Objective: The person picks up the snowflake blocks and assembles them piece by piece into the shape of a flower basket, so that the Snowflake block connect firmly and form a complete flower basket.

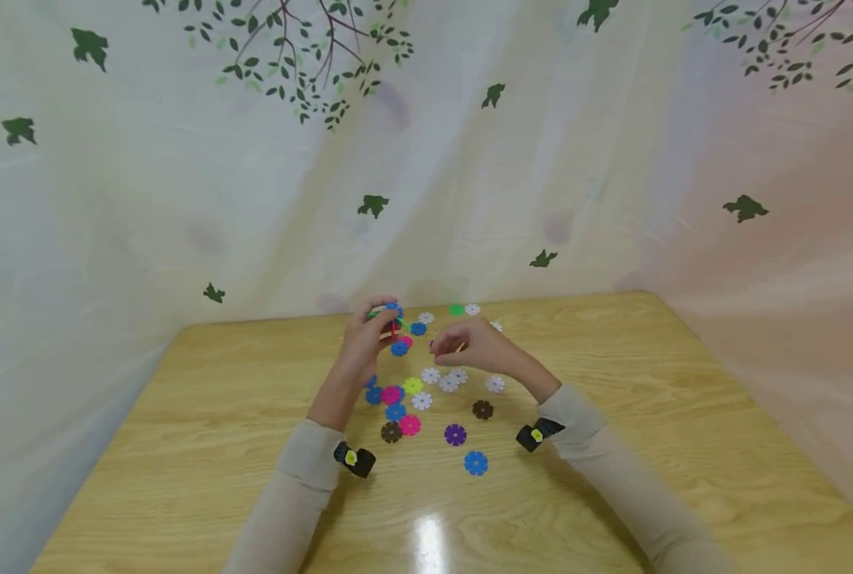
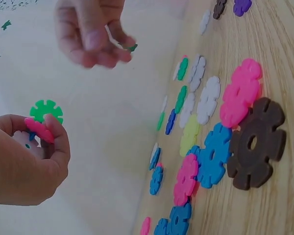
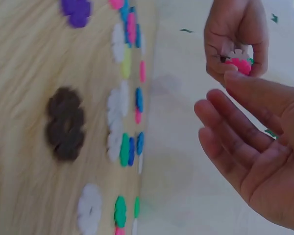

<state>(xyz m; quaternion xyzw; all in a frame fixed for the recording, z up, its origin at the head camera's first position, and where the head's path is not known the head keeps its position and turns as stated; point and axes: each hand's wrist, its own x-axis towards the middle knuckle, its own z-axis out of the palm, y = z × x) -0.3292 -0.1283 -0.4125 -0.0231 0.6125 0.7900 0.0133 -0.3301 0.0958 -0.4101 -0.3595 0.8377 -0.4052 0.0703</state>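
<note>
A small cluster of joined flower-shaped discs (image 2: 42, 131) is gripped between the thumb and the fingers of the left hand (image 1: 362, 344), above the surface (image 1: 613, 383). In this cluster, green, pink and white pieces are seen. The right hand (image 1: 480, 345) is held near it but apart, with its fingers relaxed and loosely bent. Below, many loose discs are scattered; a purple disc (image 1: 455, 434) and a blue disc (image 1: 476, 463) are seen nearest to the person.

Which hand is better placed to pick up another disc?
Probably the right hand: it looks empty, its fingers loosely open, while the left hand grips a cluster of discs.
</note>
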